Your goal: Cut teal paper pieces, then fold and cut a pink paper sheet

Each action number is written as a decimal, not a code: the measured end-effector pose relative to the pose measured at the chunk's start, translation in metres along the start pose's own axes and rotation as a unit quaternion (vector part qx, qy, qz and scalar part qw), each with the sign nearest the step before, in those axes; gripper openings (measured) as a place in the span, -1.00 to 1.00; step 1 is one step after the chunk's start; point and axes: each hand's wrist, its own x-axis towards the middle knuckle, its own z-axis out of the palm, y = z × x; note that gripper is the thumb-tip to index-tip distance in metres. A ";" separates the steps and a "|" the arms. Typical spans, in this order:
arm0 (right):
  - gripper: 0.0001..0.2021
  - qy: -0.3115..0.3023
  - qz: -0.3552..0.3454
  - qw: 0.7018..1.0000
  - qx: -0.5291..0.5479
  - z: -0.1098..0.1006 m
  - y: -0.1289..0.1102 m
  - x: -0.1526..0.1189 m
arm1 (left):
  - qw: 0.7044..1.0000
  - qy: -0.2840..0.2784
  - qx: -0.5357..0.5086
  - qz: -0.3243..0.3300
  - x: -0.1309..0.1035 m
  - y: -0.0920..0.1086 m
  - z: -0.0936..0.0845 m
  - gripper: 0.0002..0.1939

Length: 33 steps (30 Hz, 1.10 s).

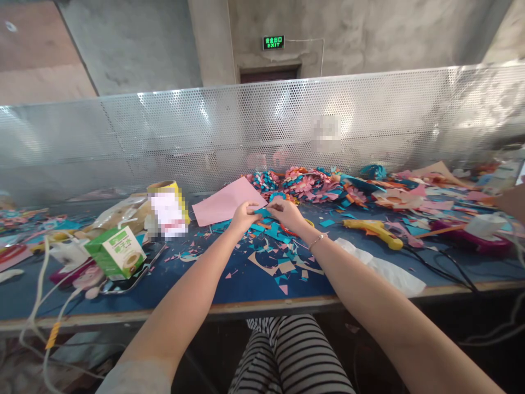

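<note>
My left hand (246, 216) and my right hand (284, 212) meet over the middle of the blue table (184, 284), fingers pinched on a small piece of blue paper (262, 212) between them. Behind my left hand lies a pink paper sheet (227, 202). Blue, cream and pink scraps (283, 265) are scattered below and around both hands. Just past my right hand is a pile of pink, blue and orange fringed paper flowers (305, 185). The paper's exact shape is partly hidden by my fingers.
At the left stand a green and white box (115, 253), a yellow roll (180, 203) and white cables (39, 279). To the right lie a yellow glue gun (375, 231) with a black cord and a white plastic bag (381, 268). A perforated metal screen (262, 120) rises behind the table.
</note>
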 end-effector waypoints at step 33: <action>-0.76 -0.024 0.012 0.999 0.019 0.001 -0.003 0.002 | 0.999 0.010 -0.029 0.029 0.002 -0.004 0.001 -0.84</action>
